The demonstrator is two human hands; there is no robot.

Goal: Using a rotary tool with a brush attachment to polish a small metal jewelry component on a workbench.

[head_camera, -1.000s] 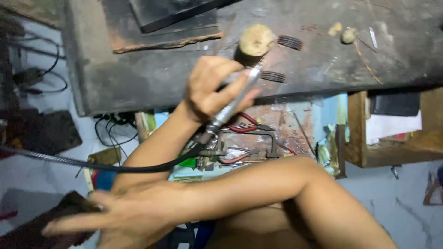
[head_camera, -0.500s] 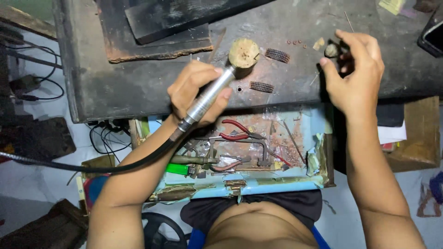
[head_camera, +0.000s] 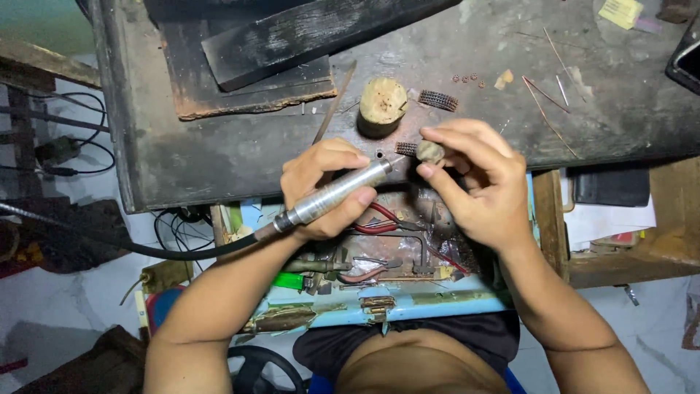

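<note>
Two hands, left [head_camera: 321, 186] and right [head_camera: 477, 182], one metal rotary handpiece [head_camera: 335, 193], one small pale piece [head_camera: 430, 151], one round wooden stump [head_camera: 381, 104] on the desk [head_camera: 219, 157], two dark ridged coils [head_camera: 438, 100], three thin copper wires [head_camera: 543, 95], one pair of red-handled pliers [head_camera: 379, 222], one green lighter [head_camera: 292, 280]

2 bare hands up close together, forearms angled in from below.

L hand [head_camera: 324, 186]: fingers curled in a fist-like grip, thumb wrapped across, wrist bent slightly, forearm running down-left. R hand [head_camera: 477, 182]: thumb + fingertips [head_camera: 437, 138] pinched together, pointing left twd the L hand, palm down, forearm running down-right.
</note>
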